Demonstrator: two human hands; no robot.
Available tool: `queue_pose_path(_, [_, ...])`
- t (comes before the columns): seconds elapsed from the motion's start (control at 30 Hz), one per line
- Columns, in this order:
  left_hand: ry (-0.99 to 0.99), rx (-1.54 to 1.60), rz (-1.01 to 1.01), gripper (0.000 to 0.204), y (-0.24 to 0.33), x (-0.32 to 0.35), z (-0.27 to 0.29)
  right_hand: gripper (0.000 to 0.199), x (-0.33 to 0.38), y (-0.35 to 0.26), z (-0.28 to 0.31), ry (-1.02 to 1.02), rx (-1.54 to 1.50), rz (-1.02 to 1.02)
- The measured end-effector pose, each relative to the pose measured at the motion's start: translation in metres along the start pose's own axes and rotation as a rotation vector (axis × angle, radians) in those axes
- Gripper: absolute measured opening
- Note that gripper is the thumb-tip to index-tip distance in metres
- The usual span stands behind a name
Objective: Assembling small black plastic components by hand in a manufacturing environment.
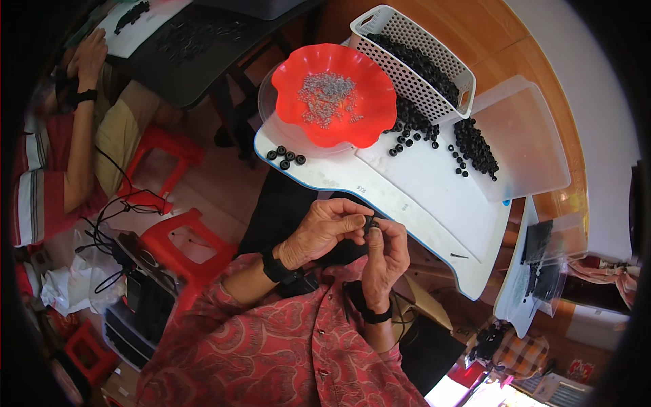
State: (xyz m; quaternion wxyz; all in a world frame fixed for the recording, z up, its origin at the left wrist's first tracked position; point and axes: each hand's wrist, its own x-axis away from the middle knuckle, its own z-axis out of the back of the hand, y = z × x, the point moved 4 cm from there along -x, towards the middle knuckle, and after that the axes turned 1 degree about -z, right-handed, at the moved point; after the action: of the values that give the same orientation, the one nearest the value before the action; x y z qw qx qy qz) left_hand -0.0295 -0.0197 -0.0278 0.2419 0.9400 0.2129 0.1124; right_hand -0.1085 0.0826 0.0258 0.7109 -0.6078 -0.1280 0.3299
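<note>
While the two hands met just below the near edge of the white desk (407, 203), the left hand (324, 230) and the right hand (386, 254) pinched a small black ring-shaped part (369, 224) between their fingertips, both closed tightly around it. The part was dark, tiny and mostly hidden by the fingers, so its details could not be told. On the desk beyond, a red wavy-rimmed plastic bowl (366, 125) held a heap of small grey metal pieces (329, 98). Beside it, a white perforated plastic basket (407, 74) was filled with black rings, more of which lay spilled on a clear plastic lid (529, 142). Five black rings (286, 156) sat near the desk's left corner.
</note>
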Motion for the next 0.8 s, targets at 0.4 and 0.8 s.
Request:
queue_pose_path(0.4, [-0.012,-0.044,-0.057,0.021,0.002,0.002,0.001,0.009,0.0,-0.009,-0.003,-0.001,0.156,0.141])
queue_pose_path(0.8, [0.018,-0.37,-0.103,0.02,0.018,0.01,-0.002,0.016,-0.004,-0.029,-0.007,-0.049,0.376,0.351])
